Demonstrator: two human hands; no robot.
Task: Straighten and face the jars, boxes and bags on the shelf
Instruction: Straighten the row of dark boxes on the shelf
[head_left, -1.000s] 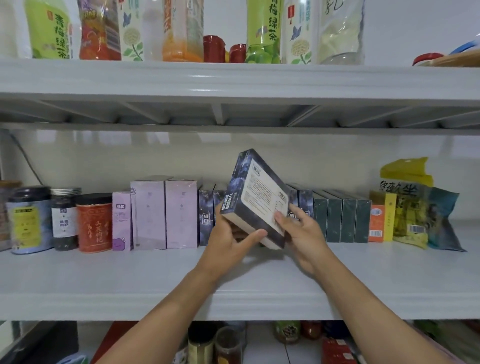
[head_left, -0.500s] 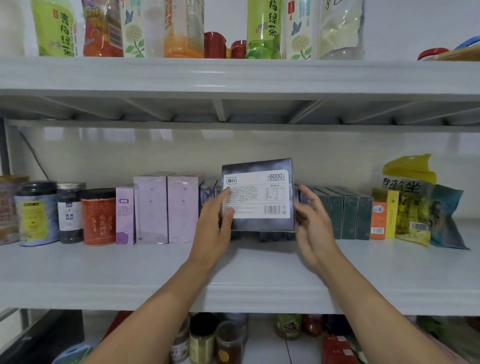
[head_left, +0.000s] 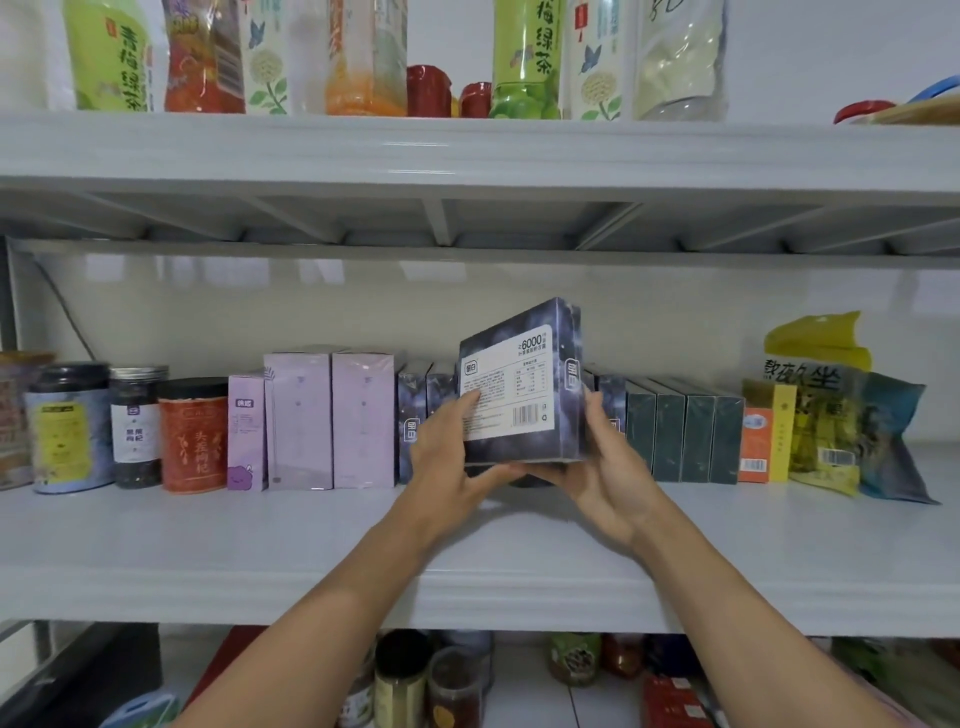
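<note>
A dark blue box (head_left: 519, 415) with a white printed label is held just above the middle shelf (head_left: 260, 535), turned so its narrow right side shows. My left hand (head_left: 449, 462) grips its left edge and underside. My right hand (head_left: 605, 467) holds its right side and bottom. Behind it stands a row of matching dark blue boxes (head_left: 415, 415), partly hidden. Left of them are two tall lilac boxes (head_left: 332, 421), a small purple box (head_left: 245, 431) and jars (head_left: 192, 436). Right are dark green boxes (head_left: 685, 436), an orange box (head_left: 754, 441) and bags (head_left: 831, 415).
The upper shelf (head_left: 467, 150) hangs close overhead with bottles (head_left: 524, 57) and red lids on it. A lower shelf shows jars (head_left: 400, 680) under my arms. The white wall closes the back. The shelf's front strip before the row is bare white surface.
The box went from tilted in both hands to flat, label facing me, and now is rotated slightly so its right side shows. My right hand has shifted under its bottom edge.
</note>
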